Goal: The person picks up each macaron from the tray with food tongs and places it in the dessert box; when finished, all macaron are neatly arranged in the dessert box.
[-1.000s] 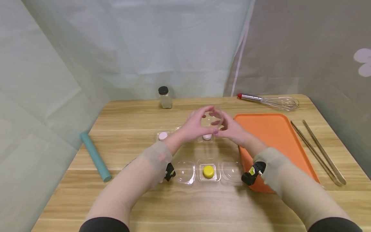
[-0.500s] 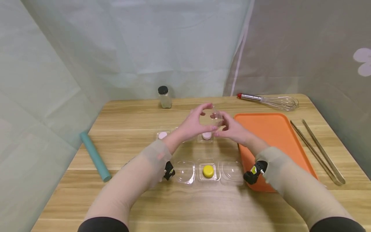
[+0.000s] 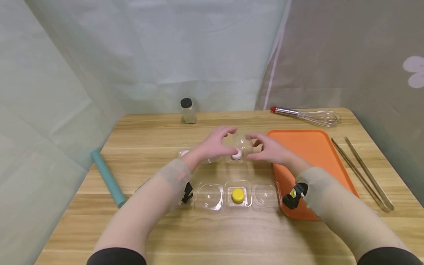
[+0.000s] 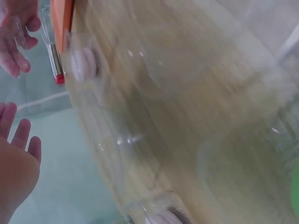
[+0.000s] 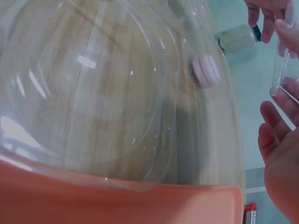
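Note:
In the head view, my right hand (image 3: 269, 150) grips the edge of a clear plastic lid (image 3: 242, 142) with its thumb and fingers. The lid stands tilted above a small clear tray holding a pale pink macaron (image 3: 236, 154). Left of the lid, my left hand (image 3: 212, 144) is spread in a loose C with its palm facing it; the left wrist view shows its fingers (image 4: 21, 135) apart from the lid. Nearer me, a yellow macaron (image 3: 238, 195) sits in a clear tray between two clear lids, the left lid (image 3: 209, 197) and the right lid (image 3: 266, 195).
An orange tray (image 3: 308, 154) lies to the right, with metal tongs (image 3: 367, 173) beyond it. A whisk (image 3: 306, 115) and a black-capped jar (image 3: 188, 112) are at the back. A teal rolling pin (image 3: 107, 178) lies left. Another pink macaron (image 3: 184, 152) is partly behind my left arm.
Both hands have come down and moved apart. My left hand has let go of the lid and shifted left. The lid has lowered toward the pink macaron, in my right hand.

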`<control>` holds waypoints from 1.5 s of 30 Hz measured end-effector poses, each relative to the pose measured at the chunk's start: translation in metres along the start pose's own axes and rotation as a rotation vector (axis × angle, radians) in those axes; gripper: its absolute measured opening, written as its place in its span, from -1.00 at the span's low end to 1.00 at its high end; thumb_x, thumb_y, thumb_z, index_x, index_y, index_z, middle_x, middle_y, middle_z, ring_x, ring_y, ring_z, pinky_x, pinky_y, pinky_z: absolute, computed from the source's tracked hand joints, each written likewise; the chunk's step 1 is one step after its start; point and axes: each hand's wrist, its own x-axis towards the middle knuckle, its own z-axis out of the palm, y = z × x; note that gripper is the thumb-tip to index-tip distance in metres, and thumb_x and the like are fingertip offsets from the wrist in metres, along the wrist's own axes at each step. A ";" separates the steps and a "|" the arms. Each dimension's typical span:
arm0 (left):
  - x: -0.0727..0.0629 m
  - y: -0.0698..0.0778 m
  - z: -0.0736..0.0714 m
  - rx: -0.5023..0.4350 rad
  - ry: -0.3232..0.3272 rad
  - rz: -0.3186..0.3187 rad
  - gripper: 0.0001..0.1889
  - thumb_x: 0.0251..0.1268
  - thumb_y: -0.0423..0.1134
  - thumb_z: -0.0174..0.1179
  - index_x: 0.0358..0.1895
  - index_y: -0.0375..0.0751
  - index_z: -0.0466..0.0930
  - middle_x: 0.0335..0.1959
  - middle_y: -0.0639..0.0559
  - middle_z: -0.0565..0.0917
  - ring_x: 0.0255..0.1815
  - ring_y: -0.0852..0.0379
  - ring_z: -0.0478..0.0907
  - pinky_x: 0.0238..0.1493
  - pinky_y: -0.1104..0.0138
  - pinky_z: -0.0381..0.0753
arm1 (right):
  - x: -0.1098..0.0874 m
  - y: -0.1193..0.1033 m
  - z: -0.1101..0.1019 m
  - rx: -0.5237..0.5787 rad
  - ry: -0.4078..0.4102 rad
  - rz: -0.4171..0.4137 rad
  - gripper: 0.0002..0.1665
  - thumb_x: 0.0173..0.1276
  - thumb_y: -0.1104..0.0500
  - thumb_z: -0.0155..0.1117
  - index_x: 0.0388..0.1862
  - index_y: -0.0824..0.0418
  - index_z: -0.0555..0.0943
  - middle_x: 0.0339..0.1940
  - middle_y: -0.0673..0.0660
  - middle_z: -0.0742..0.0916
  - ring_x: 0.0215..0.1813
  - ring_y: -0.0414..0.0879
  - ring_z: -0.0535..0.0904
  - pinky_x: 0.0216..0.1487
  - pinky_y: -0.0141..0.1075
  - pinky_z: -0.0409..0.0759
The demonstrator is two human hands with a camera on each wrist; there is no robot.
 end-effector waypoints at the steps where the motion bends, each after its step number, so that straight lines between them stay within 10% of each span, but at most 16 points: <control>1: 0.000 -0.002 0.000 0.021 -0.011 -0.005 -0.16 -0.01 0.01 0.35 0.39 -0.07 0.21 0.31 0.06 0.32 0.28 0.00 0.22 0.23 0.04 0.27 | 0.000 0.000 0.000 -0.027 -0.001 0.004 -0.17 0.13 0.11 0.41 0.35 0.23 0.29 0.27 0.17 0.44 0.12 0.10 0.42 -0.01 -0.05 0.46; 14: 0.002 -0.017 -0.002 0.263 -0.064 -0.050 -0.10 -0.07 0.15 0.37 0.38 -0.08 0.23 0.32 0.04 0.34 0.42 -0.02 0.02 0.37 -0.04 -0.20 | 0.018 0.000 0.005 -0.304 0.000 -0.012 -0.08 0.01 -0.03 0.48 0.31 0.27 0.34 0.23 0.24 0.47 0.01 0.08 0.50 -0.02 -0.05 0.49; 45: 0.005 -0.031 0.010 0.575 -0.179 -0.096 -0.10 -0.11 0.25 0.35 0.34 -0.07 0.28 0.34 0.02 0.31 0.32 -0.06 0.16 0.31 -0.03 -0.03 | 0.037 0.003 0.025 -0.510 -0.102 0.013 -0.01 -0.09 -0.14 0.51 0.25 0.33 0.39 0.21 0.29 0.48 0.24 0.24 0.34 0.28 0.08 0.22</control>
